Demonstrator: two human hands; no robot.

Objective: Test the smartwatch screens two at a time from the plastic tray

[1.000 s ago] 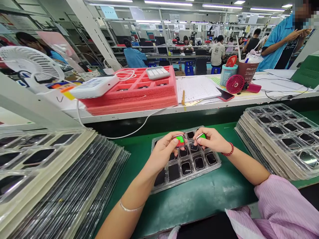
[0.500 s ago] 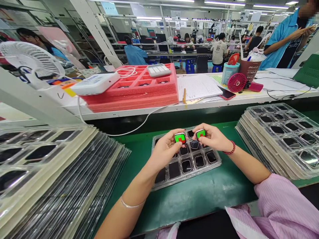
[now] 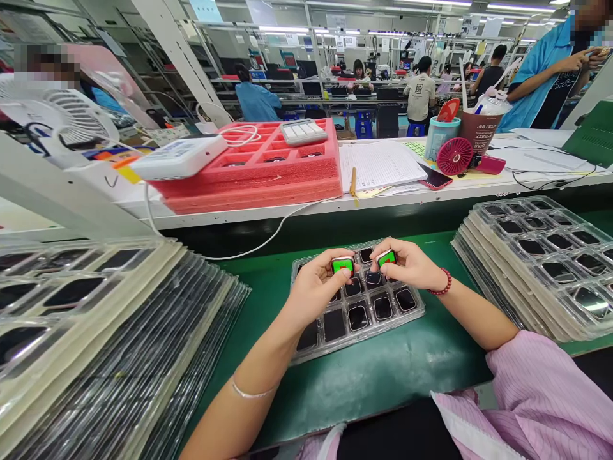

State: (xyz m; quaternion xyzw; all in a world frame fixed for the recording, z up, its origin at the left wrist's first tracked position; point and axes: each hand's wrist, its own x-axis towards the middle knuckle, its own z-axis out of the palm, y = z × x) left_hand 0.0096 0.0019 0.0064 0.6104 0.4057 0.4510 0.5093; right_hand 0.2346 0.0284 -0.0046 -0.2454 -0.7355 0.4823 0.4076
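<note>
My left hand [image 3: 316, 285] is closed on a smartwatch [image 3: 343, 264] without a strap, its thumb on the lit green and red screen. Between the thumb and fingers of my right hand [image 3: 406, 262] is a second smartwatch [image 3: 387, 258], its screen also green with some red. Both watches are held apart, just above a clear plastic tray [image 3: 368, 334]. In the tray's pockets lie several dark-screened watches, such as a watch [image 3: 383, 308] near the front. My hands and forearms hide part of the tray.
Tall stacks of filled trays stand at the left [image 3: 158, 345] and right [image 3: 479, 268] of the green mat [image 3: 383, 377]. On the shelf behind are a red foam tray [image 3: 258, 188], papers [image 3: 378, 163], a phone [image 3: 437, 179] and a pink fan [image 3: 454, 156]. A white cable [image 3: 268, 239] hangs below.
Both hands keep hold of their watches, which tilt slightly. Less red shows on the screens now. The view has shifted a little.
</note>
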